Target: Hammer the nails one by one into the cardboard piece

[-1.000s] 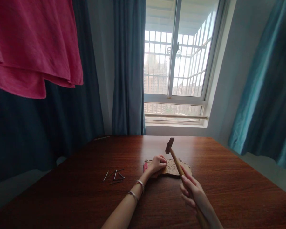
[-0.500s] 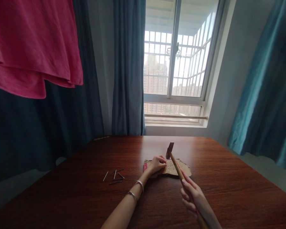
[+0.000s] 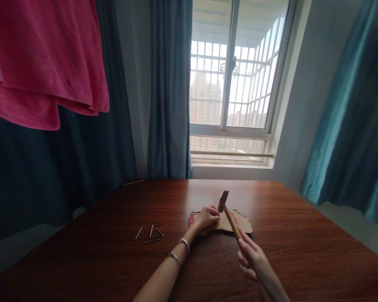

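Observation:
My right hand (image 3: 253,262) is closed around the wooden handle of a hammer (image 3: 227,214). The dark hammer head hangs just above a piece of brown cardboard (image 3: 241,224) dotted with small holes, lying on the wooden table (image 3: 113,260). My left hand (image 3: 207,217) rests on the cardboard's left part with its fingers pinched together right under the hammer head; what they pinch is too small to make out. A red strip shows at the cardboard's left edge. Two bracelets sit on my left wrist.
Several loose nails (image 3: 150,233) lie on the table to the left of my left arm. Pink cloth (image 3: 44,63) hangs at the upper left. Blue curtains (image 3: 170,92) flank a window (image 3: 233,84) behind the table's far edge.
The hammer head has come down from well above the cardboard to just over my left fingertips. My right hand dropped slightly. My left hand stayed in place.

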Demonstrator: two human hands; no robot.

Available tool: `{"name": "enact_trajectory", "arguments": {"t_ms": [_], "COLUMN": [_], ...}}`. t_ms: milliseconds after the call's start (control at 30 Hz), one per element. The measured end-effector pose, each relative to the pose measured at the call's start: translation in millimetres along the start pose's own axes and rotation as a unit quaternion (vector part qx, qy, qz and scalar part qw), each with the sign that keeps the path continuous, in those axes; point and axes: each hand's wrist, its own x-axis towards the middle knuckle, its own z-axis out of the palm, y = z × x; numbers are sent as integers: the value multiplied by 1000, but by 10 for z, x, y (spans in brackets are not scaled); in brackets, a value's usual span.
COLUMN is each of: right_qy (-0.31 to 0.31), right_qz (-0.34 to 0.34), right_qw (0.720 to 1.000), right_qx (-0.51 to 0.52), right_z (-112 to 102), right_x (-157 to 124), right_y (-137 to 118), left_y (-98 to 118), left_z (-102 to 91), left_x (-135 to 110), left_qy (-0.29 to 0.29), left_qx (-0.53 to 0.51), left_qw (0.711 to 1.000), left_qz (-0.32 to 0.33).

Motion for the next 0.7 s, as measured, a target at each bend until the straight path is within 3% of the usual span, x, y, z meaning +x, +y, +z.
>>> {"name": "enact_trajectory", "arguments": {"t_ms": [500,700], "right_qy": [-7,-6], "right_qz": [7,4], "right_qw": [1000,1000], "right_qx": [16,10], "right_z": [-118,-56], "right_x": [-14,18], "right_y": [-25,-71], "left_y": [-64,-47], "left_z": [14,3], "left_x": [26,22], "left_qy": [6,5], "left_qx": [-26,-27], "left_qw": [1000,1000], "left_qz": [-1,-2]}}
